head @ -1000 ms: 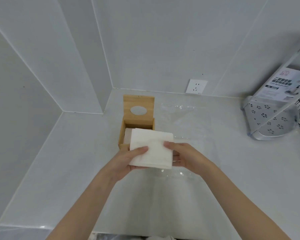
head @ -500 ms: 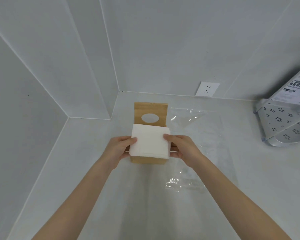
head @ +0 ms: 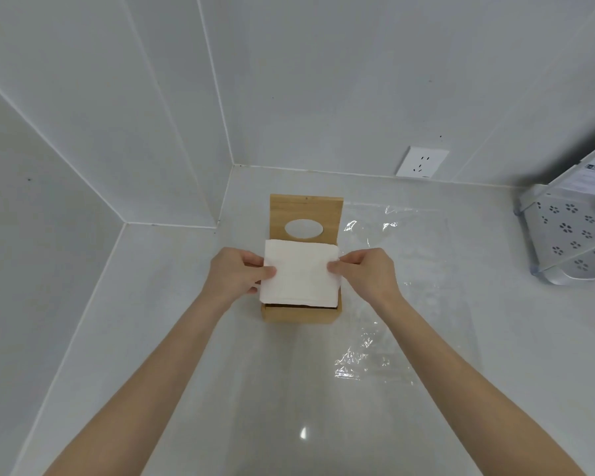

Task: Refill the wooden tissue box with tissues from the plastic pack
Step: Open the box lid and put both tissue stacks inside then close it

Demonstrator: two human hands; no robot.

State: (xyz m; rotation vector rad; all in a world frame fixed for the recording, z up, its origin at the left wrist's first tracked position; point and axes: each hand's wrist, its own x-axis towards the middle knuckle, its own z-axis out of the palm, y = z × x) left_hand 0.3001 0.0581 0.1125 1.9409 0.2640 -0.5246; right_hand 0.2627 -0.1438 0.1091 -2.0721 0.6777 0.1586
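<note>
At the centre of the frame, the tissue stack (head: 301, 276) is held over the open wooden box (head: 301, 312), pinched at its left edge by the left hand (head: 237, 274) and at its right edge by the right hand (head: 366, 274), thumbs on top. A second ago the stack was held nearer the lower part of the frame, in front of the box; it has since been carried over the opening and squared with the walls. Only the front wall and a dark gap under the stack's near edge are seen, so the stack is judged not yet seated. The lid (head: 306, 218), with its oval slot, stands upright behind. The emptied plastic pack (head: 409, 286) lies flat on the surface (head: 152, 338) to the right. What remains, it is judged, is for the stack to be pressed down and the lid closed.
</note>
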